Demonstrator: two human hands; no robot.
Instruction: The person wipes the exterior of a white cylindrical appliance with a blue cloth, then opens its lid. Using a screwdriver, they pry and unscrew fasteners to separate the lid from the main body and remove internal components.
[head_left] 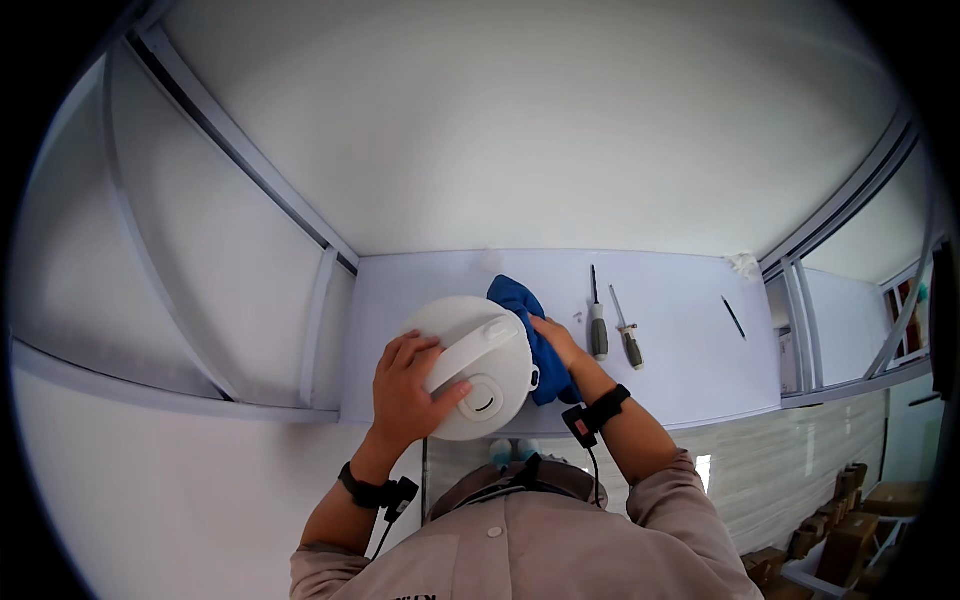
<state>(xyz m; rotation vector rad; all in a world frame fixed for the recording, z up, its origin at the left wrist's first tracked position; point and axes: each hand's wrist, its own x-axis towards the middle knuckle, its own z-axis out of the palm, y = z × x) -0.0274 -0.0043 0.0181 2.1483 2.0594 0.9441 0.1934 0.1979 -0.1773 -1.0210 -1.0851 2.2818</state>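
Note:
A round white appliance (462,312) with an arched carrying handle (470,355) and a round dial or cap on top stands at the table's front edge, left of the middle. My left hand (408,392) is closed about the near-left end of the handle, thumb over the top by the dial. Against the appliance's right side lies a bunched blue cloth (545,365). My right hand (562,345) holds this cloth and presses it to the side; part of its fingers is hidden in the folds.
On the white table (690,300), right of the cloth, lie two screwdrivers with grey handles, one dark-shafted (598,335) and one silver-shafted (630,340). Small pieces (577,317) sit beside them. A dark pen (734,318) and crumpled white material (743,264) are farther right. Framed panels flank the table.

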